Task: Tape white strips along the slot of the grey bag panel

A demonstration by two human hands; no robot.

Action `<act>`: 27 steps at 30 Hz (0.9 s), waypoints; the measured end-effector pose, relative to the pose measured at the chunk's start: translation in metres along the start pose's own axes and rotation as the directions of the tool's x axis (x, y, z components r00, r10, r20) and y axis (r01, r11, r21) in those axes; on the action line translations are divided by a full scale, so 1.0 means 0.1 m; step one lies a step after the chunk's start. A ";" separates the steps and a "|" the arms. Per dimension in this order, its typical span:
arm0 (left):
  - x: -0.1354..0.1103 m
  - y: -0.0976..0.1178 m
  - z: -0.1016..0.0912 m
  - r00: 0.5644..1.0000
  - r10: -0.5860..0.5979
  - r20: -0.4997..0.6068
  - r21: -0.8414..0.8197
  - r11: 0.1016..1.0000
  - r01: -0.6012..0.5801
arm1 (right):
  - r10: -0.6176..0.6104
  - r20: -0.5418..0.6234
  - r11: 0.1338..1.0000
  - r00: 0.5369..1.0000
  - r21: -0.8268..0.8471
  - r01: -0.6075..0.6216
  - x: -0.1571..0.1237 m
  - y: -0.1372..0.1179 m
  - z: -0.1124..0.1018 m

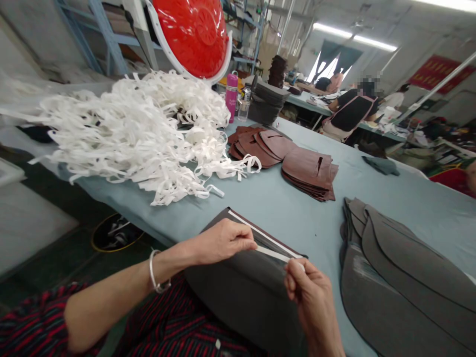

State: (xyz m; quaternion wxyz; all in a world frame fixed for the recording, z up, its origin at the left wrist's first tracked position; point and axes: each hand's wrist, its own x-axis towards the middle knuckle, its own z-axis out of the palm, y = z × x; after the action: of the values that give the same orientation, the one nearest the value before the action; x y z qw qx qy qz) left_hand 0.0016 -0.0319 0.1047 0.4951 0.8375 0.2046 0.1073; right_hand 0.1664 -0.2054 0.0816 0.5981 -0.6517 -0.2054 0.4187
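Observation:
A narrow white strip (273, 254) is stretched between my two hands. My left hand (226, 240) pinches its left end, and my right hand (308, 285) is closed around its right end. Below them a dark grey leather-like panel (241, 292) lies over the table edge and my lap. Along the panel's far edge runs another white strip (260, 232), lying flat beside a thin brown border. To the right are stacked dark grey curved panels (405, 267). Whether the held strip touches the panel cannot be made out.
A large heap of white strips (137, 134) covers the left of the blue-grey table (253, 198). Brown leather pieces (308, 171) lie in stacks behind the panel. A pink bottle (231, 96) and a red basin (197, 34) stand farther back. A person (351, 111) sits beyond.

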 end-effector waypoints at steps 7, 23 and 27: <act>-0.14 -0.32 -0.22 0.988 -0.154 0.024 0.000 0.988 0.154 | 0.099 -0.121 0.994 0.988 0.051 -0.094 0.04 0.21 -0.27; 0.06 -0.60 -0.06 0.918 -0.394 -0.051 -0.125 0.914 0.386 | 0.045 -0.201 0.813 0.979 -0.561 -0.153 0.03 0.32 -0.36; 0.09 -0.59 -0.07 0.893 -0.449 -0.021 -0.219 0.874 0.434 | 0.092 -0.244 0.859 0.965 -0.472 -0.201 0.05 0.33 -0.33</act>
State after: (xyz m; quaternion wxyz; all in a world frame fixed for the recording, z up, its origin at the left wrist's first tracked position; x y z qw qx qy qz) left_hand -0.0071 0.0033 0.0564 0.5839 0.7077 0.3955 0.0419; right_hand 0.1873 -0.2282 0.0464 0.3969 -0.8371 -0.1896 0.3251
